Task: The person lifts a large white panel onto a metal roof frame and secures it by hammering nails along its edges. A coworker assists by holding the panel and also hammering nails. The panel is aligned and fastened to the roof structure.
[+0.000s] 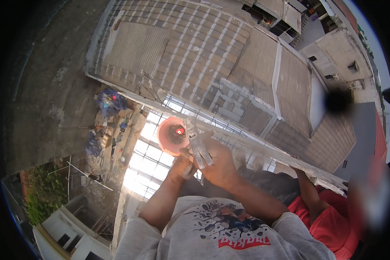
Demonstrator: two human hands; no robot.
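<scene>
Head view, sole entry.

Item: pale, two-pronged tool (194, 141), exact kind hard to make out; worn or dusty surface, washed out by glare. Upper end lies against the near side of the bucket's outline; prongs point down toward the wearer, across the right hand.

Right hand (219, 161): closed about the tool's lower part, fingers largely hidden beneath it.

Left hand (180, 168): fingers curled, just left of the prongs; whether it grips the tool or something else, cannot tell.

Bucket (164, 135): orange, round, beyond the left hand; dark contents (175, 137) not identifiable, with a small red piece (180, 131) among them. Right rim partly covered by the tool.

Metal grid (148, 158): below the hands, bright areas overexposed.

Co-worker in red (333, 223): lower right, cut by a blurred patch; one bare arm visible.

Dark round spot, upper right: obscures part of the buildings.
</scene>
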